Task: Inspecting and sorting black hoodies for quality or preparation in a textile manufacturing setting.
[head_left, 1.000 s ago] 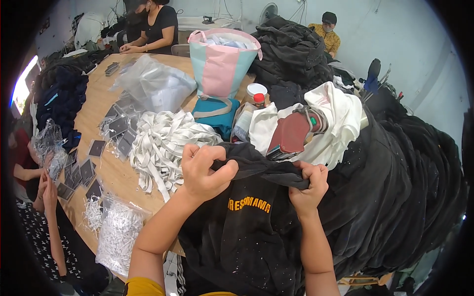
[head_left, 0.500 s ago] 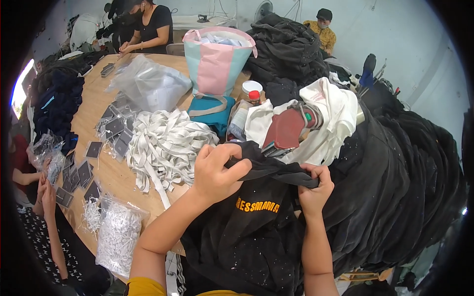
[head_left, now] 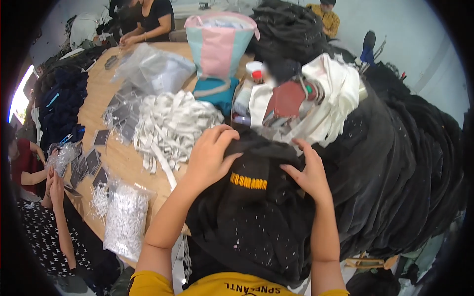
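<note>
A black garment (head_left: 261, 222), specked with white lint and bearing yellow-orange embroidered lettering, lies in front of me over my lap and the table edge. My left hand (head_left: 211, 154) rests at its upper left edge, thumb and fingers apart on the cloth. Opposite, my right hand (head_left: 312, 172) touches the upper right part, its thumb well away from its fingers. Neither hand visibly grips the cloth. The embroidery sits between the two hands, lower than the fingertips. Just left of my left hand is a heap of white elastic strips (head_left: 170, 126).
A large black cloth pile (head_left: 395, 167) rises at right. White cloth (head_left: 331, 93) and a dark red device (head_left: 286, 101) lie ahead, behind a pink-and-blue bag's (head_left: 219, 47) right side. Dark tags (head_left: 85, 165) and a bag of white strings (head_left: 126, 219) lie left; a co-worker's hands (head_left: 55, 182) handle clear plastic.
My hands have let the gathered edge of the black garment down and loosened from it, fingers spreading. The cloth now lies lower and flatter. The view has tilted slightly downward.
</note>
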Demonstrator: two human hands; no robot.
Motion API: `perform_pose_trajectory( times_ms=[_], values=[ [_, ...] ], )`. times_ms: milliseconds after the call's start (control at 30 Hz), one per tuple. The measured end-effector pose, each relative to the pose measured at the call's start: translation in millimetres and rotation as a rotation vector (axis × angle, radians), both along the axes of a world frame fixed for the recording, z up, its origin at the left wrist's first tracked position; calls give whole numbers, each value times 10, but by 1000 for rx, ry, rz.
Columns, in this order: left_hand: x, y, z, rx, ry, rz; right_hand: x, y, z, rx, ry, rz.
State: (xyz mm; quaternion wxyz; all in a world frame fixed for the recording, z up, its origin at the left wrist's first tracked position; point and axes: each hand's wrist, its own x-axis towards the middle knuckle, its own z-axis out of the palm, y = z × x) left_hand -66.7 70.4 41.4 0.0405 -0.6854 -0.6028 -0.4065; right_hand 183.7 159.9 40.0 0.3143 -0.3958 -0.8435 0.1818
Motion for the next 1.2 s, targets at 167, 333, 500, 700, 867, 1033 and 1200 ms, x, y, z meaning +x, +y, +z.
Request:
perform_pose_trajectory(
  times_ms=[167, 333, 500, 700, 867, 1033, 1200],
  values=[
    [-85, -891, -608, -171, -243, 260, 787, -583, -379, -382, -127, 6],
    [267, -1979, -1111, -693, -408, 355, 1253, -1404, -728, -317, -258, -260],
    [587, -2538, -1263, -846, -606, 262, 1308, -1469, -966, -266, -207, -561],
    [574, -2565, -1110, -800, -325, -217, 1166, -1295, -1019, -347, 220, -649],
    [239, -2166, -682, -256, -612, -294, 831, -1382, -833, 17, 132, -430],
    [136, -1218, -111, 379, -1488, -297, 537, -1526, -764, -549, 616, 70],
    [297, 141, -132, 276, -428, 65, 308, -1617, -975, -806, 668, 336]
  ],
)
